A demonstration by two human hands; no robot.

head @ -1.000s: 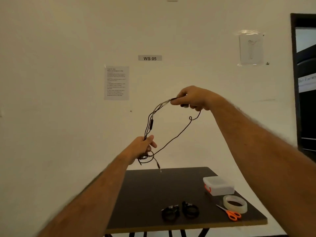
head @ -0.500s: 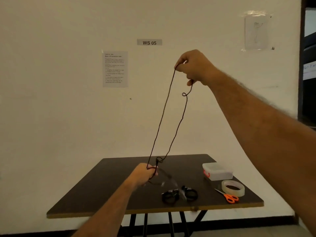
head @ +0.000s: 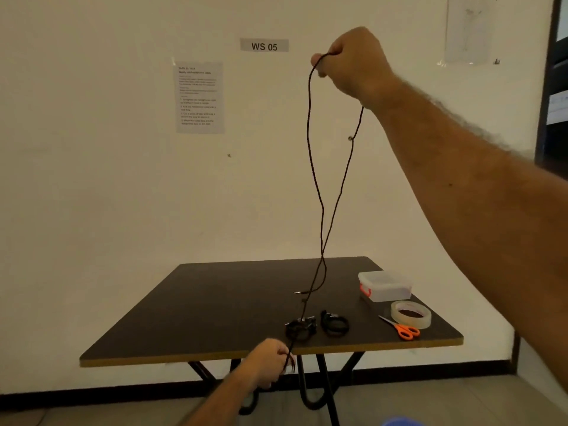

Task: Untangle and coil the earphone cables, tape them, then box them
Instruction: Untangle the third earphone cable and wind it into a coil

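Observation:
A thin black earphone cable (head: 313, 167) hangs stretched between my two hands. My right hand (head: 353, 61) is raised high and grips the cable's upper end. A second strand drops from it with a small kink and crosses the first above the table. My left hand (head: 270, 361) is low, in front of the table's near edge, and pinches the cable's lower end. The jack plug (head: 297, 292) dangles over the table. Two coiled black earphone bundles (head: 300, 329) (head: 334, 322) lie near the front edge of the dark table (head: 196, 312).
At the table's right side stand a clear plastic box with an orange latch (head: 384, 285), a roll of clear tape (head: 410, 314) and orange-handled scissors (head: 399, 328). A white wall with a "WS 05" sign (head: 264, 45) and a paper notice (head: 199, 97) is behind.
My right hand has lifted higher and my left hand has dropped below the table's front edge, pulling the cable out long and nearly straight.

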